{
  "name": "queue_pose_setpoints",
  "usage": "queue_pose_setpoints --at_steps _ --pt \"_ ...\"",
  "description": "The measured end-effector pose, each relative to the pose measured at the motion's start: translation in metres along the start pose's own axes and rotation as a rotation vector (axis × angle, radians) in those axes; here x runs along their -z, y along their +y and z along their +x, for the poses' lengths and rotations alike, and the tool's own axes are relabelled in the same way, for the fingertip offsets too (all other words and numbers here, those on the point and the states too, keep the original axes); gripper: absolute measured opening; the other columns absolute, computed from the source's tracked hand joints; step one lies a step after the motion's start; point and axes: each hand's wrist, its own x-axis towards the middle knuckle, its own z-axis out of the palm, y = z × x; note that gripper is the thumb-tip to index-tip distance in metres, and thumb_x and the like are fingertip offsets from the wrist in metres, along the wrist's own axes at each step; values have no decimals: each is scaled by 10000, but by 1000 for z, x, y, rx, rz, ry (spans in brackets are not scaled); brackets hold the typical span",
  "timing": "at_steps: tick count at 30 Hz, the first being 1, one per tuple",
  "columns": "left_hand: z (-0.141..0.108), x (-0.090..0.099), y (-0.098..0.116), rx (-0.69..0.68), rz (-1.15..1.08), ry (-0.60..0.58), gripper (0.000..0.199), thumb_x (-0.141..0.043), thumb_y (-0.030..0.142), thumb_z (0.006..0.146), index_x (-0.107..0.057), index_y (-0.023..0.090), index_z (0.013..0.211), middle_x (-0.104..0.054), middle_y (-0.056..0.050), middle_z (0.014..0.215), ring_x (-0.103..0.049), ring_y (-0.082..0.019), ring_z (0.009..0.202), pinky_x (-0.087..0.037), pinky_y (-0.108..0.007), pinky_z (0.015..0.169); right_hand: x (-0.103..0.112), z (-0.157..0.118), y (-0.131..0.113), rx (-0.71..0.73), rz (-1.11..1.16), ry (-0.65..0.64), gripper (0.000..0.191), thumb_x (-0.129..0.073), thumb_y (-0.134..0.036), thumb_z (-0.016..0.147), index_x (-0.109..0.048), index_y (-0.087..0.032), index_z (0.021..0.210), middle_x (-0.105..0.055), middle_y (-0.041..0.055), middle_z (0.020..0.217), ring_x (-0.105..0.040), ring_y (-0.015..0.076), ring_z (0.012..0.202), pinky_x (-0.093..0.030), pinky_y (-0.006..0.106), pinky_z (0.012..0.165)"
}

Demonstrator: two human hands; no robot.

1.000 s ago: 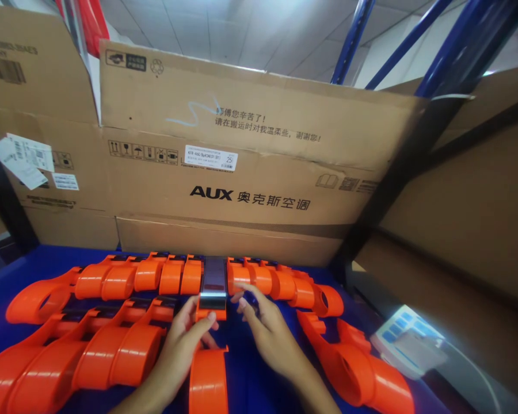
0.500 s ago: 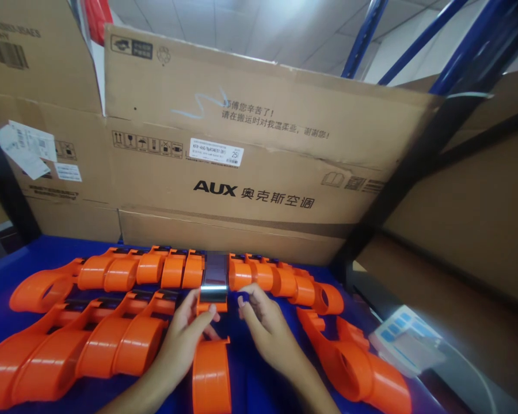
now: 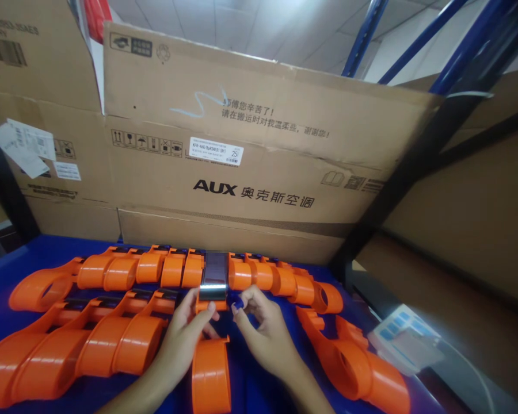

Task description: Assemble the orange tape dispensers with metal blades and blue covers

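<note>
Your left hand [image 3: 185, 333] grips the near end of an orange tape dispenser [image 3: 213, 284] with a dark metal plate, which lies on the blue desk [image 3: 250, 379] in the middle of the back row of orange dispensers [image 3: 151, 269]. Your right hand [image 3: 263, 328] sits just beside it, fingertips pinched together on a small blue piece [image 3: 237, 301]. A large AUX cardboard box [image 3: 250, 172] stands behind the rows.

Blue work surface [image 3: 250, 385] under both hands. Rows of orange tape dispensers [image 3: 112, 345] lying left, ahead and right; white calculator [image 3: 403, 339] far right.
</note>
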Motion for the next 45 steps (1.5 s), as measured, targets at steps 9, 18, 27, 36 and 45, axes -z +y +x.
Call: queue_pose_setpoints --at_steps 9,18,27,36,45 --pt "-5 -3 5 -42 22 -15 281 -734 381 884 -674 216 1103 -703 -33 918 -675 -193 775 -605 -284 653 1 -1 -2 203 -217 -28 203 -506 -202 993 -475 -236 795 -577 4 793 -524 164 704 -413 274 653" --pt "-6 -8 9 -2 -22 49 385 -804 459 789 -697 218 1068 -715 -22 847 -697 -206 732 -610 -302 653 2 0 0 258 -256 -21 183 -507 -203 999 -487 -243 822 -623 49 901 -601 202 837 -470 299 726" --pt "-2 -14 20 41 -99 110 511 -850 505 706 -726 210 1104 -747 -31 781 -732 -235 706 -606 -326 672 -6 -4 -3 252 -338 -28 193 -491 -224 1017 -505 -245 826 -601 55 908 -603 209 832 -473 306 729" --pt "-5 -2 3 96 -149 -45 416 -791 411 848 -688 210 1197 -757 -33 836 -706 -178 652 -584 -285 668 6 -2 -1 157 -12 72 120 -569 -357 980 -534 -248 946 -612 48 946 -613 222 870 -504 336 800" --pt "-19 -5 13 319 -321 -326 872 -793 361 873 -310 358 1599 -795 -114 1057 -812 -325 757 -633 -427 688 8 -1 -14 -163 532 -237 401 -565 -525 995 -552 -292 1321 -700 47 1091 -665 259 1060 -497 375 952"
